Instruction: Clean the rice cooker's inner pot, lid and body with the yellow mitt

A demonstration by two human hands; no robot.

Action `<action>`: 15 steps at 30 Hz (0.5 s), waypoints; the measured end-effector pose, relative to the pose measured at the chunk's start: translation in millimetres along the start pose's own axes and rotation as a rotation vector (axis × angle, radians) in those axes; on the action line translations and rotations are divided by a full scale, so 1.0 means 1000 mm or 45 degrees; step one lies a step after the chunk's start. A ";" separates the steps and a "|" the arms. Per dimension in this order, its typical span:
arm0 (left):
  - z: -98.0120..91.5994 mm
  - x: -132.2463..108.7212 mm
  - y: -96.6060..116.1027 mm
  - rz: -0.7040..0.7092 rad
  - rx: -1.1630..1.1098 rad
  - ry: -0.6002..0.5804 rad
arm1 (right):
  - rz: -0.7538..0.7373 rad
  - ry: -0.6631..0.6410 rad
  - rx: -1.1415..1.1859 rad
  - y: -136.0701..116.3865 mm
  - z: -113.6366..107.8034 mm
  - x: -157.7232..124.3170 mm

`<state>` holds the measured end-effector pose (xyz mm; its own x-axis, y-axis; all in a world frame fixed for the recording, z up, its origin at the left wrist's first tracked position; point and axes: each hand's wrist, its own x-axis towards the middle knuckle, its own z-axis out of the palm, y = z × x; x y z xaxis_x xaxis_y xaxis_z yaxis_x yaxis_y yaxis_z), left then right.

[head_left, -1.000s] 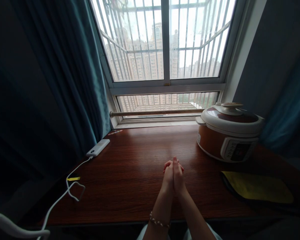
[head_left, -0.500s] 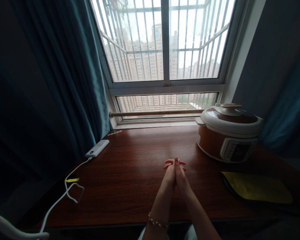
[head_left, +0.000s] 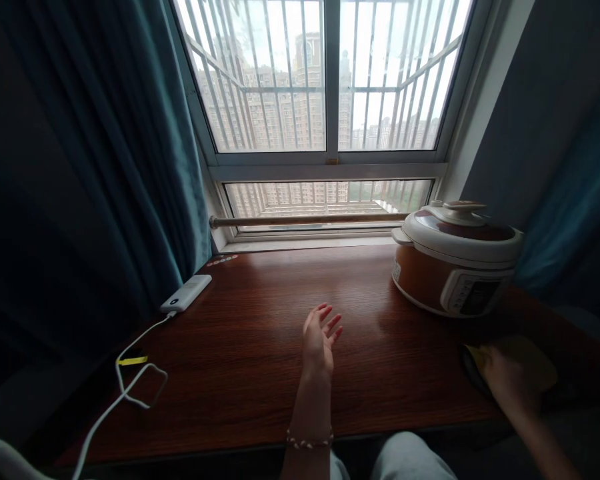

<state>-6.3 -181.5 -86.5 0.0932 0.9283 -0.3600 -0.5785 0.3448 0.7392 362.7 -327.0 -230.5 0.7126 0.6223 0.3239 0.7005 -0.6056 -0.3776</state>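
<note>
My left hand [head_left: 320,340] is raised over the middle of the wooden desk, palm turned to the right, its fingers apart and holding nothing. A beaded bracelet [head_left: 309,441] circles that wrist. At the right, my right hand [head_left: 507,380] is closed on the near-left part of a yellow cloth [head_left: 533,360] with a dark edge or underside. Motion smears the hand a little, and it hides part of the cloth. Behind the cloth stands an orange-and-white electric pressure cooker [head_left: 455,267], its lid on, touched by neither hand.
The brown wooden desk [head_left: 260,320] runs up to a barred window [head_left: 325,80]. A white power strip [head_left: 187,293] lies at the left, its white cable [head_left: 130,397] looping over the desk's left side past a yellow tag [head_left: 133,361]. Blue curtains [head_left: 145,153] hang at the left.
My hands, clasped together before, have parted. The right has moved across to the yellow cloth and taken hold of it; the left has shifted slightly left and spread its fingers.
</note>
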 end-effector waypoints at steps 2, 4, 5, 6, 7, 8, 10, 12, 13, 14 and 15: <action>0.000 -0.001 0.002 0.026 -0.025 0.025 | 0.153 0.008 0.158 -0.016 -0.015 -0.007; -0.001 -0.002 0.003 0.057 -0.053 0.065 | 0.220 0.109 0.426 -0.059 -0.032 -0.017; -0.002 -0.001 0.003 0.088 -0.071 0.094 | 0.140 0.057 0.585 -0.088 -0.038 -0.025; -0.003 -0.001 0.003 0.140 -0.084 0.133 | 0.053 0.013 0.756 -0.122 -0.041 -0.035; -0.005 0.000 0.003 0.216 -0.087 0.184 | -0.080 -0.083 0.908 -0.157 -0.040 -0.046; -0.006 0.002 0.002 0.318 -0.079 0.240 | -0.266 -0.225 1.004 -0.191 -0.035 -0.059; -0.010 0.005 0.002 0.541 -0.025 0.331 | -0.812 -0.667 1.007 -0.252 -0.014 -0.087; -0.013 0.008 0.001 0.682 0.053 0.365 | -1.265 -0.818 0.791 -0.297 0.014 -0.110; -0.013 0.009 0.001 0.703 0.083 0.366 | -1.420 -0.836 0.664 -0.312 0.029 -0.117; -0.013 0.010 0.000 0.702 0.104 0.362 | -1.527 -0.851 0.550 -0.324 0.041 -0.122; -0.012 0.010 -0.001 0.691 0.115 0.359 | -1.560 -0.842 0.465 -0.333 0.052 -0.124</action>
<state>-14.8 -173.8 -97.9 -0.4202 0.9062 -0.0462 -0.4111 -0.1447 0.9000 39.6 -176.8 -189.6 -0.5392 0.8216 0.1849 0.7265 0.5648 -0.3914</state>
